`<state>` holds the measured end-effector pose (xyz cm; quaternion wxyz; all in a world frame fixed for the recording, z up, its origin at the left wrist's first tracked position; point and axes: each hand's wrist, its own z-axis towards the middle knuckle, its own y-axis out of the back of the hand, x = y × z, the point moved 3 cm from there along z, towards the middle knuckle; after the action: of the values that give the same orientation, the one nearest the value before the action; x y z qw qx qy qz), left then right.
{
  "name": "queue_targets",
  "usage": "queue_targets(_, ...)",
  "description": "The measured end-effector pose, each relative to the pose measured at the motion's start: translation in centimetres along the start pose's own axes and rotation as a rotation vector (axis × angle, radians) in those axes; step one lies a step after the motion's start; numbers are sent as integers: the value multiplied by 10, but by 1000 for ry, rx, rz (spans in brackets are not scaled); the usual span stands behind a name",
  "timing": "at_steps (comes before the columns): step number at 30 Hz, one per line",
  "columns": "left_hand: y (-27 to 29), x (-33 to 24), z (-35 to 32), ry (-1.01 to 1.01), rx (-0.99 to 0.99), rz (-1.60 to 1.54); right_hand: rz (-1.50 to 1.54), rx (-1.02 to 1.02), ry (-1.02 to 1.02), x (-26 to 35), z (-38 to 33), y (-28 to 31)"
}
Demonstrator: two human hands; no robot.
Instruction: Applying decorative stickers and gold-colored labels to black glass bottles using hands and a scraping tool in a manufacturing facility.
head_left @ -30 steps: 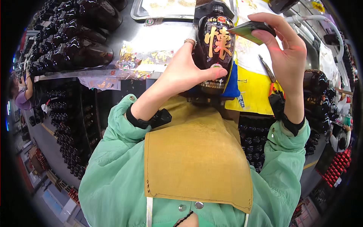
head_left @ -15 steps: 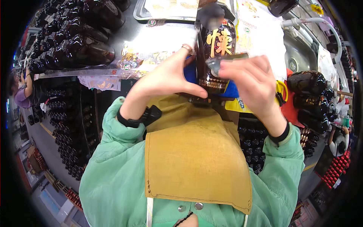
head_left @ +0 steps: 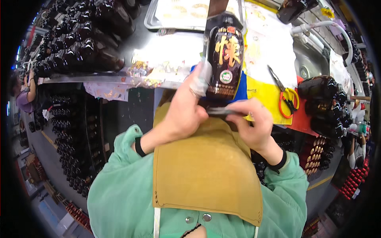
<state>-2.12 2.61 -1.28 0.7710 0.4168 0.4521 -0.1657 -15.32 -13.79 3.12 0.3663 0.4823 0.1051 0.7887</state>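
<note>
A dark glossy bottle (head_left: pixel 225 43) with large gold lettering lies on the bench in front of me, its base toward my apron. A round green-and-white sticker (head_left: pixel 226 76) shows on its lower front. My left hand (head_left: pixel 185 105) is at the bottle's left side, its fingers smeared by motion; whether it grips the bottle I cannot tell. Just below the base, my right hand (head_left: pixel 254 123) is closed with thumb and fingers on a flat dark strip-like tool (head_left: pixel 219 112), which is blurred.
Scissors (head_left: pixel 286 99) with orange-and-yellow handles lie on a yellow sheet right of the bottle. Loose gold stickers (head_left: pixel 149 69) lie at the bench's left edge. A metal tray (head_left: pixel 152 16) stands behind. Dark bottles (head_left: pixel 95 53) crowd the far left; more (head_left: pixel 321 93) lie right, by a sink (head_left: pixel 307 59).
My right hand has moved down and left from the bottle's front to below its base, uncovering the sticker and scissors. My left hand has come down and right, nearer the base.
</note>
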Motion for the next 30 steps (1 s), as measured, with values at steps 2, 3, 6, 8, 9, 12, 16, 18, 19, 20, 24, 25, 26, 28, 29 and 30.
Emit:
queue_targets(2,-13,-3,-17,-107,47,258,295,-293,-388,-20,-10,-2)
queue_targets(3,-12,-3,-20,-108,74,341,421,-365,-448,-20,-4,-9)
queue_targets(6,2,6,-18,-53,-5,326,-92,-162,-465,-48,5,5)
queue_targets(8,10,6,0,-34,-96,220,-29,-266,-569,-56,24,22)
queue_targets(9,10,4,13,-50,-141,201,-51,-306,-502,-59,33,22)
queue_targets(12,14,-18,49,-219,-84,599,231,-284,-503,-27,70,2)
queue_targets(16,21,0,55,-74,-249,318,-127,-323,-505,-69,61,14)
queue_targets(18,14,-4,62,-183,-237,292,45,-323,-559,-56,74,20)
queue_targets(19,10,-7,64,-274,-163,335,181,-320,-574,-44,76,15)
queue_targets(20,9,-10,65,-265,-104,431,169,-266,-586,-41,76,10)
queue_targets(24,17,3,61,-149,-263,477,12,-319,-573,-78,64,15)
queue_targets(25,19,7,62,-136,-334,415,31,-307,-651,-72,68,23)
queue_targets(26,17,6,66,-135,-349,414,85,-284,-655,-61,73,23)
queue_targets(28,10,-7,72,-353,-148,444,229,-277,-630,-55,75,6)
queue_targets(29,12,-8,71,-346,-161,443,374,-278,-611,-55,72,0)
queue_targets(30,16,-4,70,-271,-173,438,361,-266,-625,-68,66,-3)
